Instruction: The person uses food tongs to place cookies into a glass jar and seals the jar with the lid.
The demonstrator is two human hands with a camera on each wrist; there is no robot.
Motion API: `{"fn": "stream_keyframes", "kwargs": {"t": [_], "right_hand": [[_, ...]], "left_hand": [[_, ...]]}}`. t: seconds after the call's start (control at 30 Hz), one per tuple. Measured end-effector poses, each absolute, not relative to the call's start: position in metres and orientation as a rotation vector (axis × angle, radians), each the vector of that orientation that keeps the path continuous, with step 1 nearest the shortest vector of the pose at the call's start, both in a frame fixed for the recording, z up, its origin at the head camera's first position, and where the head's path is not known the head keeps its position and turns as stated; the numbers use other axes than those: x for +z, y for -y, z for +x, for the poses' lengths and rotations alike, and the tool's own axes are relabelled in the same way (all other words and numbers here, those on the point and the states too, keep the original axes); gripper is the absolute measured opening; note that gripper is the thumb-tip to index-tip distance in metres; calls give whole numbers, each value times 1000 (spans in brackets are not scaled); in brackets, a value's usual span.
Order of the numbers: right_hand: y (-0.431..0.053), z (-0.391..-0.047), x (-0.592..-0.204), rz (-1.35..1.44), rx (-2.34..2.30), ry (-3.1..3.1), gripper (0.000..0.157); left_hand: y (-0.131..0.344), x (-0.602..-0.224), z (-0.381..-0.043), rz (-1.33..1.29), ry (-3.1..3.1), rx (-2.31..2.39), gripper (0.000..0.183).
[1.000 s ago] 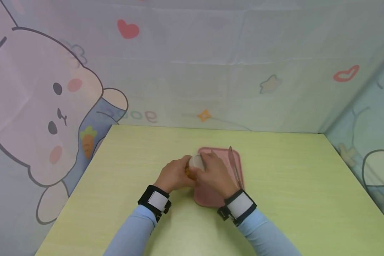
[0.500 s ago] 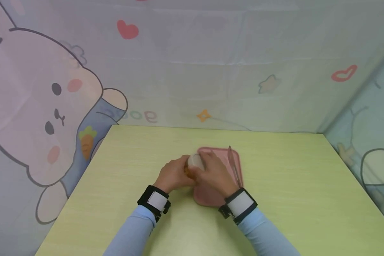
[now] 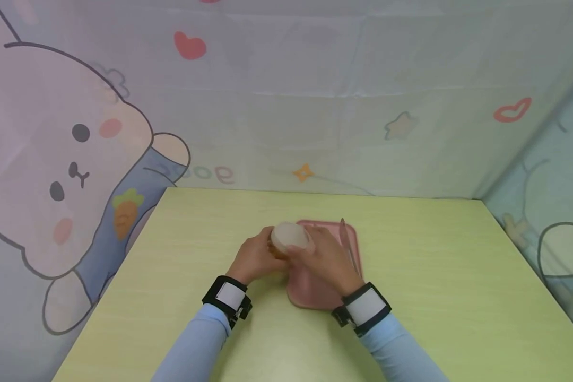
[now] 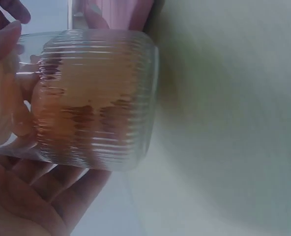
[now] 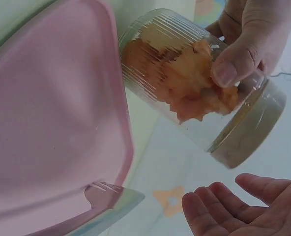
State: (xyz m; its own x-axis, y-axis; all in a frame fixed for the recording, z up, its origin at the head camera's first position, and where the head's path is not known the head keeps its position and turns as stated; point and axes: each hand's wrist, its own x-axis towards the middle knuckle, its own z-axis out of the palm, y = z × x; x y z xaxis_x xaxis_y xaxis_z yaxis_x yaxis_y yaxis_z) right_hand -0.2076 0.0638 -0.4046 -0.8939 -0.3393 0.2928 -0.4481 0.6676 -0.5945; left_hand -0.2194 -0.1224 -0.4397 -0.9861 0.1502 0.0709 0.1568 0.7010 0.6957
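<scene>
In the head view my left hand (image 3: 255, 257) grips a glass jar (image 3: 276, 249) with a pale lid (image 3: 289, 236), above the left edge of a pink tray (image 3: 310, 291). In the left wrist view the ribbed jar (image 4: 96, 98) holds orange-brown pieces whose kind I cannot tell. My right hand (image 3: 326, 257) is beside the lid. In the right wrist view the right hand's fingers (image 5: 199, 211) are spread and apart from the lid (image 5: 251, 130), while the left thumb (image 5: 229, 71) presses the jar's side. The jar is tilted there.
A metal knife (image 3: 347, 239) lies along the right side of the tray, its tip over the far rim. The light yellow-green table (image 3: 434, 265) spreads around it. A printed curtain (image 3: 286, 106) hangs behind the table.
The jar has shifted slightly left and up, and more of its pale lid shows. The left hand moved left with it. The right hand's wrist shifted a little right. Tray and knife stayed put.
</scene>
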Motion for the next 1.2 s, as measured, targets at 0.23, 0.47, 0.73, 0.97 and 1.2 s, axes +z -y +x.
{"fn": "stream_keyframes", "kwargs": {"t": [0.23, 0.47, 0.73, 0.97, 1.2], "right_hand": [[-78, -210, -407, 643, 979, 2690, 53], [-95, -212, -408, 607, 1078, 2739, 66], [-107, -210, -407, 424, 1166, 2823, 79], [-122, -213, -404, 348, 1186, 2842, 87], [-149, -213, -406, 321, 1136, 2863, 73]], "left_hand": [[135, -462, -223, -185, 2766, -1468, 101], [144, -470, -223, -138, 2763, -1554, 113], [148, -474, -221, -165, 2748, -1518, 115], [163, -480, -218, -213, 2820, -1438, 117], [190, -470, -211, -147, 2951, -1267, 106]]}}
